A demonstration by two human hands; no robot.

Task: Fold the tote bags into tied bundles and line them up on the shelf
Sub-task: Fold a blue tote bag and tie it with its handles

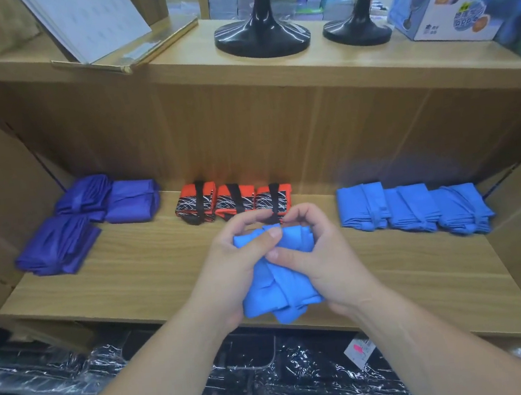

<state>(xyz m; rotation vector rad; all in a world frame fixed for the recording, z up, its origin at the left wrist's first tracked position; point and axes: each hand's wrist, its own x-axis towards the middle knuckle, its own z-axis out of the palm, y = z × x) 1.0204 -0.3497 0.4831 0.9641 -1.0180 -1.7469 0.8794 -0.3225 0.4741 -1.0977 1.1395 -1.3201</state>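
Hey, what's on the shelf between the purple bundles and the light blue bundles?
In the head view, three orange-and-black bundles lie in a row between the purple bundles and the light blue bundles, with bare shelf on either side of them.

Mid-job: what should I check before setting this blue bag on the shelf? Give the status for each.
1. Grip: left hand and right hand both hold the bag: ok.
2. Tie done: cannot tell, the hands cover its middle.
3. Fold compact: not ok, the lower end flares loose.
4. Bare shelf in front of the blue row: ok.
5. Straight orange row: ok.
6. One line of purple bundles: not ok, one sits in front.
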